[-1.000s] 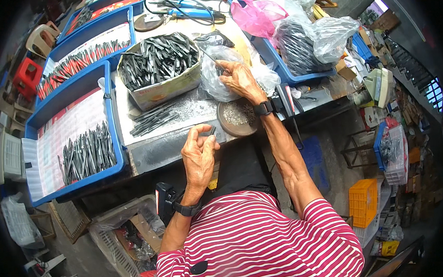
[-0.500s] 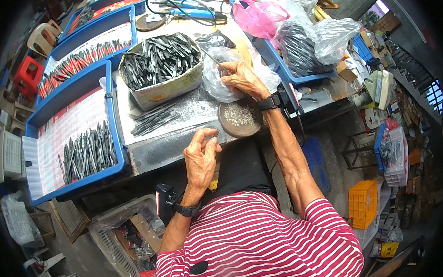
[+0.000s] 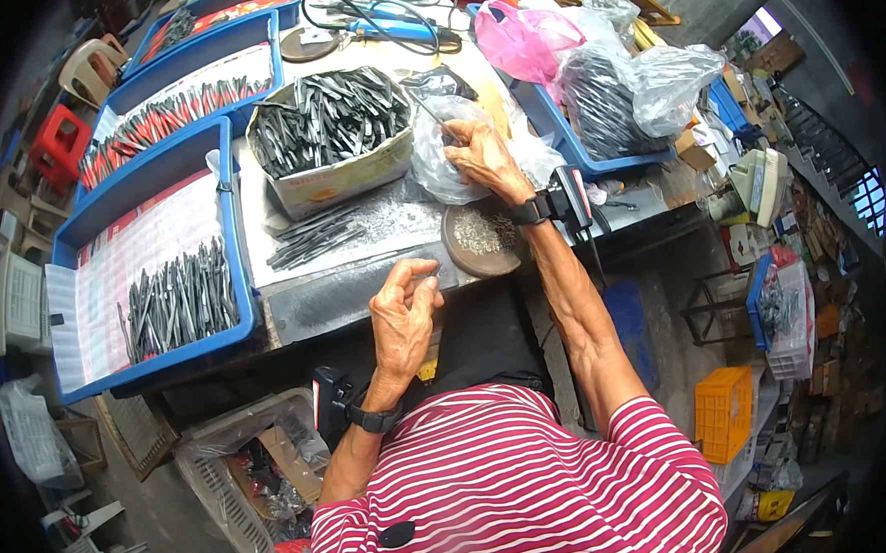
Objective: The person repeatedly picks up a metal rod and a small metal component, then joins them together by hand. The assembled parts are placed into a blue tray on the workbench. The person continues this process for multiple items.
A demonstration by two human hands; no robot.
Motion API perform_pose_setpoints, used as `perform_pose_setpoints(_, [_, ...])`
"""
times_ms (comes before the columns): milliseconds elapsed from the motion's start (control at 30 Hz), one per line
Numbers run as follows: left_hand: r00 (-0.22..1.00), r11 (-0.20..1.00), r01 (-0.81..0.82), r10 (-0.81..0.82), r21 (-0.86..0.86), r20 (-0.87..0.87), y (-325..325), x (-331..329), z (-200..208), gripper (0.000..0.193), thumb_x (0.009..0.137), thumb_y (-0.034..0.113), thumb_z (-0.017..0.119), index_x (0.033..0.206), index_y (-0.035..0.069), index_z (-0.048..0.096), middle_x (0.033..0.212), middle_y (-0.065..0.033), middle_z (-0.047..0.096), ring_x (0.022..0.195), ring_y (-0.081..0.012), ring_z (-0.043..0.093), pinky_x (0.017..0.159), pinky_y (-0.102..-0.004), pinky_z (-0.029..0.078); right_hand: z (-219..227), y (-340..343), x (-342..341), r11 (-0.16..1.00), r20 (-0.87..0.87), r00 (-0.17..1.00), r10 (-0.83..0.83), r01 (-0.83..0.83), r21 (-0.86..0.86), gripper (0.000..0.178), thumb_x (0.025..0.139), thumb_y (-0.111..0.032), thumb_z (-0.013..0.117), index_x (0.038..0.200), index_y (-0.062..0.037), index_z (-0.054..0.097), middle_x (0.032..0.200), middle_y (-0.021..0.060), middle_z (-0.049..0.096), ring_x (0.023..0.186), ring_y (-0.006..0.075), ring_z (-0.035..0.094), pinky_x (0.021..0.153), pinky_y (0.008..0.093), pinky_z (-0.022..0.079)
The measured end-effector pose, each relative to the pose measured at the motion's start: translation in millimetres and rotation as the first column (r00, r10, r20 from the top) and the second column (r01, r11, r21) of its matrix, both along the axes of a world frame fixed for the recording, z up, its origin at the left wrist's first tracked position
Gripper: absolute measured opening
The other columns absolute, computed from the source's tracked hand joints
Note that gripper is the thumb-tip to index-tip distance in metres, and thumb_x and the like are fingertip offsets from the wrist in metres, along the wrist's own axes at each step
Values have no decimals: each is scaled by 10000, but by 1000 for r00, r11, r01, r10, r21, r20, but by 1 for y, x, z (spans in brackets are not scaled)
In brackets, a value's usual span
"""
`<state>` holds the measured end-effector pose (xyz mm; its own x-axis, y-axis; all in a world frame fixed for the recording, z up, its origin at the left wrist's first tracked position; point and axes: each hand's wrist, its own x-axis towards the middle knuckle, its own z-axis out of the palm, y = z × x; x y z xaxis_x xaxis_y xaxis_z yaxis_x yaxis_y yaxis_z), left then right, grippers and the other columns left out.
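My right hand (image 3: 489, 161) is closed round a thin dark stick-like tool (image 3: 432, 115), over a crumpled clear plastic bag (image 3: 436, 174) on the bench. The tool slants up and left from my fingers; its exact kind is unclear. Just below that wrist lies a round brown dish (image 3: 489, 264) of tiny pale metal-looking parts (image 3: 483, 232). My left hand (image 3: 404, 304) hovers at the bench's front edge, fingers curled and thumb near the forefinger; anything between them is too small to name. Beyond it, several slim black pieces (image 3: 316, 236) lie loose in a pile.
A box (image 3: 342, 175) heaped with black pieces stands mid-bench. Blue trays (image 3: 250, 317) of similar pieces line the left. At the right, another blue tray (image 3: 597, 158) carries bagged black pieces. A blue corded tool (image 3: 390, 27) lies at the back, near a pink bag (image 3: 521, 42).
The view has shifted slightly, so the bench appears a little further right. Both hands keep nearly the same pose, the right still gripping the thin tool over the clear bag.
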<state>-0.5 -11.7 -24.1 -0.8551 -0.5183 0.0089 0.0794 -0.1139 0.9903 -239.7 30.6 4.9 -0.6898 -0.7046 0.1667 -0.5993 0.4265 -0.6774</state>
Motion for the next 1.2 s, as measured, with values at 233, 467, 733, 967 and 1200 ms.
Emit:
perform_pose_setpoints(233, [1000,998,-9,11,68,-28,-1,1,4,143,874,40,530,1012,26,562,657,3,548,545,-8,435,472,-149,313,-13,-10,-2,991,-326,936,-129,132,-13,245,730,-157,550,921,-31,636,806,209,628,761,357,607,703,422,474])
perform_pose_setpoints(467, [998,988,29,-20,151,-58,-3,5,13,150,877,36,521,1021,15,556,657,19,530,588,-7,451,517,-147,335,-26,-12,-10,992,-384,914,-126,123,-32,220,735,-159,562,906,-31,612,761,213,611,717,363,596,657,446,463])
perform_pose_setpoints(733, [996,988,1,13,157,-84,-3,8,12,147,872,40,534,1013,10,560,659,-6,548,541,-11,431,475,-149,318,-42,-11,-15,980,-482,854,-196,190,-62,191,741,-182,557,857,-31,584,769,205,601,722,378,571,659,469,434])
perform_pose_setpoints(967, [983,961,30,22,273,-182,-5,7,12,159,876,41,532,1029,0,547,667,-21,547,548,-16,416,489,-154,324,-16,8,5,959,-319,908,-270,223,-177,162,731,-159,573,738,1,597,578,103,558,554,227,561,525,353,426])
perform_pose_setpoints(1200, [962,924,60,46,377,-268,-8,-2,17,196,882,79,544,1058,-1,509,693,-88,577,495,-46,406,441,-153,289,21,45,58,920,399,917,0,157,-360,94,762,-81,627,762,11,611,576,6,533,476,66,483,434,199,364])
